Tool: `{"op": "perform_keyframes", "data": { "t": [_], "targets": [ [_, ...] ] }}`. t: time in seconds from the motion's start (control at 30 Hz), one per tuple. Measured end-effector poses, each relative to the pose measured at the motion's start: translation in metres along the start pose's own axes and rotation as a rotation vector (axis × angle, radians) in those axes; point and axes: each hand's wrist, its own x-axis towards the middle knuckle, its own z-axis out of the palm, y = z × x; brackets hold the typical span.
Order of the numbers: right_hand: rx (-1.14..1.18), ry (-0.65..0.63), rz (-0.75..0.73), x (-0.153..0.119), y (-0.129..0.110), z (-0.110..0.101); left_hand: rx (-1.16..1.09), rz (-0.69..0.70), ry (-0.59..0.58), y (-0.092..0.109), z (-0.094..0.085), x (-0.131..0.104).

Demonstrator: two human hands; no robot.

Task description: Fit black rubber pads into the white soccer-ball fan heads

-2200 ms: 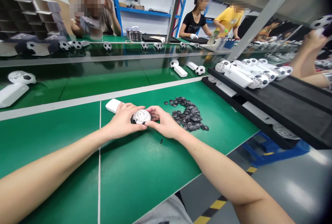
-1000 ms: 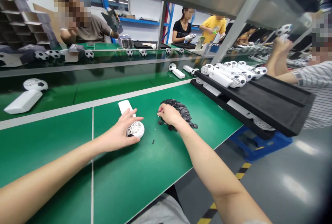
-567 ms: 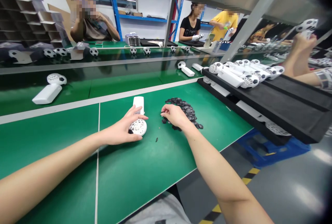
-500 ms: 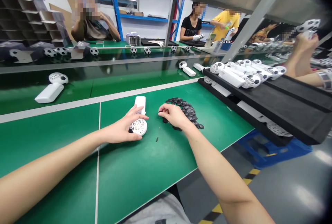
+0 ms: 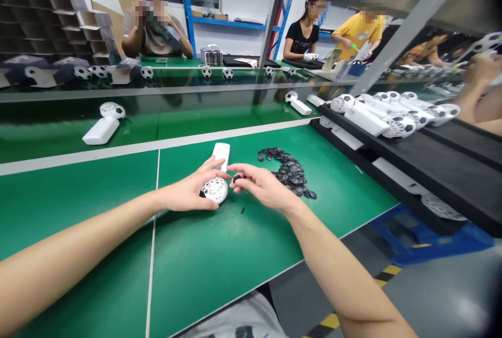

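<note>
My left hand (image 5: 188,194) lies cupped over the white ball-shaped fan (image 5: 215,189) on the green bench mat (image 5: 219,259), thumb and forefinger steadying its lattice head while the white handle (image 5: 220,152) points away toward twelve o'clock. My right hand (image 5: 261,186) sits just at three o'clock of the head, fingertips pinched lightly on a small black pentagon piece (image 5: 236,177); the other fingers are loosely curled. The pile of black pieces (image 5: 288,171) lies near, at about two o'clock of the fan, and one stray black bit (image 5: 242,210) rests on the mat at five o'clock.

To seat the piece well, I judge the head should stay pressed flat to the mat so it cannot roll, with an open cell turned up toward the right fingertips. Bring the piece in square to the cell, edges matched, then press evenly. A tilted entry could jam a corner.
</note>
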Motion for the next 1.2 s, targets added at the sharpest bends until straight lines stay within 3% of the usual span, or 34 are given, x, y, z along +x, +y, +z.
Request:
{"op": "perform_keyframes", "data": {
  "t": [0.23, 0.4, 0.57, 0.8, 1.2],
  "targets": [
    [0.025, 0.054, -0.023, -0.002, -0.002, 0.001, -0.014, -0.016, -0.002, 0.002, 0.000, -0.001],
    [-0.214, 0.038, -0.127, -0.002, -0.004, 0.004, -0.020, -0.016, 0.007, 0.004, 0.001, -0.001],
    [-0.052, -0.075, -0.062, -0.001, -0.003, 0.013, 0.000, -0.028, 0.019, 0.007, 0.001, -0.001],
    [-0.039, -0.008, -0.012, 0.003, -0.003, 0.021, 0.001, -0.016, 0.031, 0.005, 0.003, 0.001],
    [0.017, -0.042, 0.174, 0.003, -0.001, 0.024, -0.077, -0.025, 0.037, 0.006, 0.004, 0.000]
  ]
}}
